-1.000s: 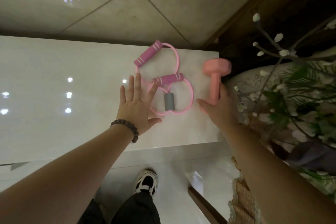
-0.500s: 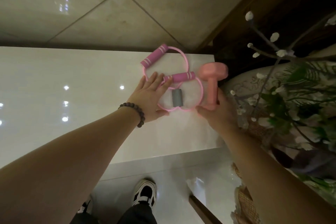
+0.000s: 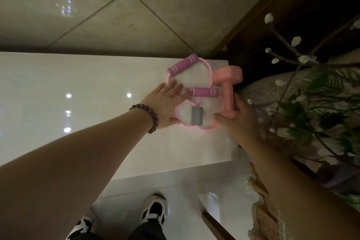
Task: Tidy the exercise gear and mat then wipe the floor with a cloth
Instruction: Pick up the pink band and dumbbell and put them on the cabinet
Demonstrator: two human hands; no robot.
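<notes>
Glossy white counter (image 3: 81, 87) against a beige tiled wall (image 3: 97, 6), flower arrangement (image 3: 311, 103) at right, 2 sneakers (image 3: 154, 210) on pale floor below. On its far right corner: pink resistance band (image 3: 196, 103) under left hand (image 3: 165, 103), fingers straight and together. Beside it, touching: pink dumbbell (image 3: 228, 87), near end gripped by right hand (image 3: 239, 121).

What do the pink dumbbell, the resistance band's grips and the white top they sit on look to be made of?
Pink dumbbell: smooth matte coat, likely vinyl or neoprene over metal; no shine.
Band grips: purple, soft-looking, probably foam, with pale stripes; the pink loop looks like rubber tubing.
White top: hard, glossy, stone-like or lacquered; it mirrors the ceiling lights.
</notes>
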